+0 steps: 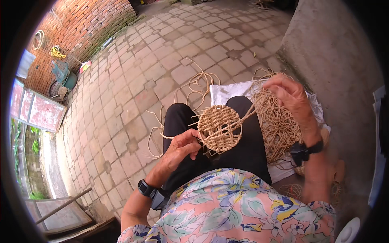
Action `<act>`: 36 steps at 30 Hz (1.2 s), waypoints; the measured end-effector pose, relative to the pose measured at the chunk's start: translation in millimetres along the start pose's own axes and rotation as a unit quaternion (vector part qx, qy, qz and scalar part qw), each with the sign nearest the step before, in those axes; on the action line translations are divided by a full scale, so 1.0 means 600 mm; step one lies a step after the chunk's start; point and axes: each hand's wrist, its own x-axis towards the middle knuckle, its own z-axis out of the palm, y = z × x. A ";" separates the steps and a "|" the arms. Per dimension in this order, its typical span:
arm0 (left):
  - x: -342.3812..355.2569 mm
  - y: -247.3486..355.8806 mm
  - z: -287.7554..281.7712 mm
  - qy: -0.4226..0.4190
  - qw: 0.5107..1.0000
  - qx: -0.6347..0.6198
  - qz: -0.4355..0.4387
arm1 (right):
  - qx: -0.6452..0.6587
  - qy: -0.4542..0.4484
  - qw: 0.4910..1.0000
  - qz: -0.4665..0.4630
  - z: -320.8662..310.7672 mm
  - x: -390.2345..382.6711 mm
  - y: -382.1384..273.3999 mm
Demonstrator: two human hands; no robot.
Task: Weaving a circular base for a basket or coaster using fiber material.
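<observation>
My left grip [181, 149] is closed at the left edge of the round woven piece [221, 121], which is over my black trousers [252, 152]. My right grip [291, 96], farther and to the right, pinches a cord [248, 114] above the tangled heap [279, 131].

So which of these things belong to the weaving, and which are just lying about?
Part of the work:
woven disc, held by the left hand
cord strand, drawn out by the right hand
cord pile, on a white sheet

Apparently just lying about:
yellow coil, by the brick wall
green container
long pole
</observation>
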 end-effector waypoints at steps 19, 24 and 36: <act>-0.001 0.036 0.002 0.059 0.990 0.121 -0.049 | -0.147 -0.153 0.966 -0.146 0.138 -0.016 0.026; 0.002 0.035 -0.001 0.120 0.979 0.163 -0.023 | -0.203 -0.154 0.962 -0.098 0.150 -0.035 0.024; 0.043 0.161 0.084 0.026 0.918 0.252 0.304 | -0.090 -0.025 0.971 -0.219 0.107 -0.024 -0.085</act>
